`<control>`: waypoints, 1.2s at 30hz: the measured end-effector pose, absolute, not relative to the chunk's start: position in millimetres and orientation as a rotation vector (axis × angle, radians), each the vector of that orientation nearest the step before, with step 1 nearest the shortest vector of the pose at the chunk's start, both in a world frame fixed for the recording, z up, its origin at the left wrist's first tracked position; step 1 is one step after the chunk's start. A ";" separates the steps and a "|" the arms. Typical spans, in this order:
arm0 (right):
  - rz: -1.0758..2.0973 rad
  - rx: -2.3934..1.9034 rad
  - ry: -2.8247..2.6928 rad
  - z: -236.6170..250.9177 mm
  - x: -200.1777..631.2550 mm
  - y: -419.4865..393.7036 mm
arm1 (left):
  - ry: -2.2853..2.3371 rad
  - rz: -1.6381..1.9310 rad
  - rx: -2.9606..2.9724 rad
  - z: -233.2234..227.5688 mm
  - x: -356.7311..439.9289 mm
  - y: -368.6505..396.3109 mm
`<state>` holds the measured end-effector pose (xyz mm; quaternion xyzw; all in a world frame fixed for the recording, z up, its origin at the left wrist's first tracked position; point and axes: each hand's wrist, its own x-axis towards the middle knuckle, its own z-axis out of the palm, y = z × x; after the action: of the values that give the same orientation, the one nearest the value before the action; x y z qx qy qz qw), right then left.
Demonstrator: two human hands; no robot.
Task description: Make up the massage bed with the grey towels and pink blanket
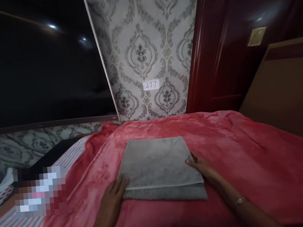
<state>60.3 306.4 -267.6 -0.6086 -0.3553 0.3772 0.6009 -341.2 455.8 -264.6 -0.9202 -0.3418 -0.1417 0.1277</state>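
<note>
A grey towel, folded into a flat rectangle, lies on a red plush blanket. At its near edge a lower layer sticks out as a strip below the upper fold. My left hand rests at the towel's lower left edge, fingers stretched out and fingertips touching the cloth. On the opposite side, my right hand touches the right edge with its fingers apart. A thin bracelet circles my right wrist.
Striped cloth lies left of the blanket, partly under a pixelated patch. A large dark screen stands behind on the left. Patterned wallpaper carries a paper label reading 277. A brown cardboard box stands at right.
</note>
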 end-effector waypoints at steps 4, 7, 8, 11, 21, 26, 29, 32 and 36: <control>0.808 -1.435 -0.859 -299.3 61.3 298.5 | -1.019 -0.500 -2.753 -285.9 -358.8 444.4; 0.852 -1.456 -0.914 -299.0 75.3 293.6 | -0.957 -0.490 -2.862 -260.6 -368.3 449.5; 0.838 -1.498 -0.937 -295.6 81.2 294.2 | -0.932 -0.475 -2.901 -248.0 -367.8 452.9; 0.496 -1.747 -1.044 -271.8 91.9 312.0 | -0.887 -0.513 -3.006 -205.7 -339.0 466.5; -0.100 -2.387 -1.533 -236.2 0.0 408.4 | -1.119 -0.243 -2.968 -203.7 -117.1 503.5; -0.124 -2.411 -1.577 -263.3 -1.6 403.7 | -1.110 -0.243 -2.927 -244.1 -122.0 506.4; -0.102 -2.414 -1.585 -259.9 0.6 404.7 | -1.118 -0.265 -2.945 -243.2 -125.8 507.8; -0.074 -2.410 -1.575 -255.7 -1.0 405.7 | -1.176 -0.241 -2.935 -235.3 -132.6 512.6; -0.049 -2.399 -1.568 -255.0 -4.0 404.6 | -1.355 -0.162 -2.846 -225.6 -161.9 521.8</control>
<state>-4.0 404.6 -255.0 -0.8290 -0.5419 -0.0169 0.1372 -161.9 521.8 -225.6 -0.9016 -0.4294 -0.0514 -0.0074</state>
